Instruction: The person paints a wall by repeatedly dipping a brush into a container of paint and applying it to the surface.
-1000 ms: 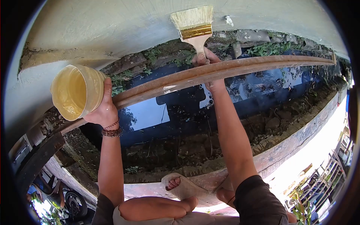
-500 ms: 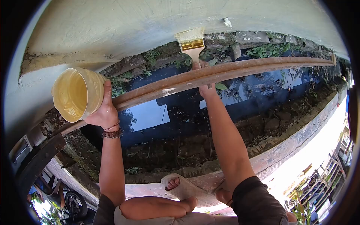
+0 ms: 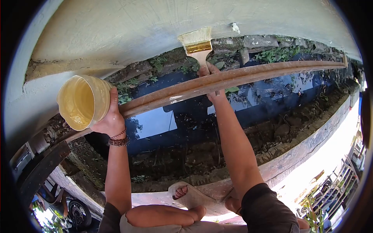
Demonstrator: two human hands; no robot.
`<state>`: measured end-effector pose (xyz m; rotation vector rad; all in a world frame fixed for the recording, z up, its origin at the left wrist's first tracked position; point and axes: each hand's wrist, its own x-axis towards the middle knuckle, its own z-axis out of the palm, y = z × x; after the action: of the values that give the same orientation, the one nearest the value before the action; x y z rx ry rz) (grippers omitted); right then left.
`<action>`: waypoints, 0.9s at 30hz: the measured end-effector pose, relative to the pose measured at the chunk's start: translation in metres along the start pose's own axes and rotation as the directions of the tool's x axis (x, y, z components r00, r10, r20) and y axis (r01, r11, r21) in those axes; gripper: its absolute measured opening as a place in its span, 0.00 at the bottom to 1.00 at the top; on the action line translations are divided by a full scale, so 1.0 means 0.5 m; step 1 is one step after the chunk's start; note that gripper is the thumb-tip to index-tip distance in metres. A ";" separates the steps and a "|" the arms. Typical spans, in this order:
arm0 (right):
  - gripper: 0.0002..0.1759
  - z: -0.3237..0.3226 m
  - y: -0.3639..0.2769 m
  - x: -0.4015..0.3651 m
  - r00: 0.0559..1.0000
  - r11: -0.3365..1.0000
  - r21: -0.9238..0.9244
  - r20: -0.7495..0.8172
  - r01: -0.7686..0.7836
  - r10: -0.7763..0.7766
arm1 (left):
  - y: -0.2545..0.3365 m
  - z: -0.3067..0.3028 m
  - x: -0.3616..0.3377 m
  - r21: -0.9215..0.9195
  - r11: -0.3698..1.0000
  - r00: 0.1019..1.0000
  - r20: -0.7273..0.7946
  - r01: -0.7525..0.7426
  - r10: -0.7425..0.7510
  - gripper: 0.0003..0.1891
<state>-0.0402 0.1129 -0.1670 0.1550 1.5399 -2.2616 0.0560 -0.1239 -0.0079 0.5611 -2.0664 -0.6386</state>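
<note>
Brush (image 3: 197,43) in right hand (image 3: 209,71), on wall (image 3: 128,27)

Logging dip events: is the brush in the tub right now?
No, the brush is up against the wall, well apart from the tub held in the left hand.

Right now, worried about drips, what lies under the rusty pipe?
Dark water reflecting sky, stones and weeds beside it. The pipe covers part of the right hand holding the brush.

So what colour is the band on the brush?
Gold: the band on the paintbrush, head view.
</note>
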 end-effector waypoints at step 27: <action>0.10 -0.024 0.081 -0.063 0.956 0.979 0.104 -0.221 -0.173 0.192 | 0.000 0.008 -0.001 -0.043 0.999 0.999 -0.035 0.004 -0.006 0.27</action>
<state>0.0026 0.1195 -0.1973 0.5787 1.4725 -2.2221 0.0527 -0.1226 -0.0102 0.5492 -2.0141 -0.6697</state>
